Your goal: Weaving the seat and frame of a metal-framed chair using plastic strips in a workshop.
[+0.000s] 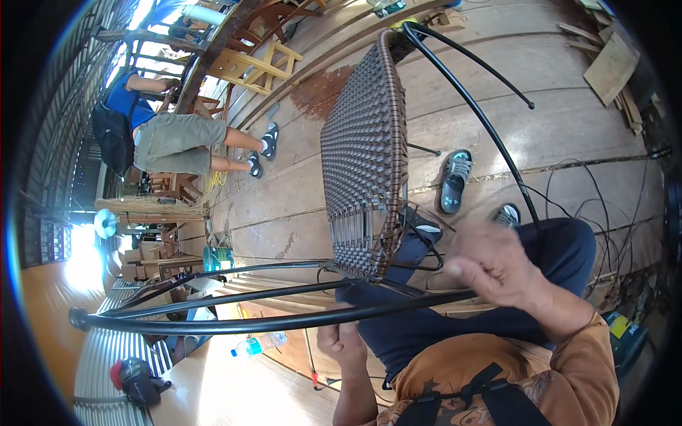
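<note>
A chair with a black tubular metal frame (284,321) and a dark brown woven wicker panel (362,135) lies tipped in front of me, close to my legs. Toward the panel's lower end the weave is looser, with gaps between the strands. My right hand (494,266) is raised just above the near frame tube, fingers curled and thumb pressed in, partly blurred. Below that same tube, my left hand (342,346) is closed, its upper part behind the tube. Whatever either hand's fingers hold is too small or hidden to make out.
A person in a blue top (131,106) stands at the far left by wooden furniture. A water bottle (259,344) and a red-tipped tool (315,380) lie near my left hand. Sandals (456,181), black cables (604,192) and wood boards (611,71) are on the plank floor.
</note>
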A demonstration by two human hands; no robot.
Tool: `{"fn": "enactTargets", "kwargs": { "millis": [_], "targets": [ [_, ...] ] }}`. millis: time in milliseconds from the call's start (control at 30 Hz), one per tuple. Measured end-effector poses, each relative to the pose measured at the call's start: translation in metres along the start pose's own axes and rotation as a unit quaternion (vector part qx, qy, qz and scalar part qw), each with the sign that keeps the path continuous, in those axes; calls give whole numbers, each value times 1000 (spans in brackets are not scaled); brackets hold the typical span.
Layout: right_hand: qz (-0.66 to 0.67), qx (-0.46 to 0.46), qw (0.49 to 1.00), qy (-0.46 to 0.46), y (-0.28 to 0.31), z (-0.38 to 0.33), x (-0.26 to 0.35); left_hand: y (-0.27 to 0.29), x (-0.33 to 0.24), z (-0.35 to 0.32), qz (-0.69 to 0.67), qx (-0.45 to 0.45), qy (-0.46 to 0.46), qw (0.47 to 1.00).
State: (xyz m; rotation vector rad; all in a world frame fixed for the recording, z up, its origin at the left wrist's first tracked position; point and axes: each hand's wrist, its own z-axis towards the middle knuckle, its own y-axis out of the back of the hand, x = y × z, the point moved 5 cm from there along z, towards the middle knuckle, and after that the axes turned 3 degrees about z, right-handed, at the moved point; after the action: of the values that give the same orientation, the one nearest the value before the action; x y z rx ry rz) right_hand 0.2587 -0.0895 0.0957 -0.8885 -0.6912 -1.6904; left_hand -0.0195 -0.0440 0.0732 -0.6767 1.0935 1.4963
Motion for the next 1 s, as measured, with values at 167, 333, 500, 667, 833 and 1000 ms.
{"fn": "enactTargets", "kwargs": {
  "millis": [167,333,500,667,833,1000],
  "targets": [
    [-126,297,909,-263,-28,-21,-53,-33,18,38,160,147,-67,974],
    [-96,129,975,-152,-35,-4,-69,-66,9,75,174,338,-134,915],
    [-69,156,981,-98,-50,-1,-77,-76,14,77,191,365,-127,902],
    [-132,52,990,18,-48,16,-47,-73,8,78,206,364,-110,901],
    [91,136,972,-166,-55,4,-60,-74,9,79,164,347,-131,914],
    [213,153,931,-254,-54,-1,-65,-75,6,77,173,348,-147,909]
  ]
}}
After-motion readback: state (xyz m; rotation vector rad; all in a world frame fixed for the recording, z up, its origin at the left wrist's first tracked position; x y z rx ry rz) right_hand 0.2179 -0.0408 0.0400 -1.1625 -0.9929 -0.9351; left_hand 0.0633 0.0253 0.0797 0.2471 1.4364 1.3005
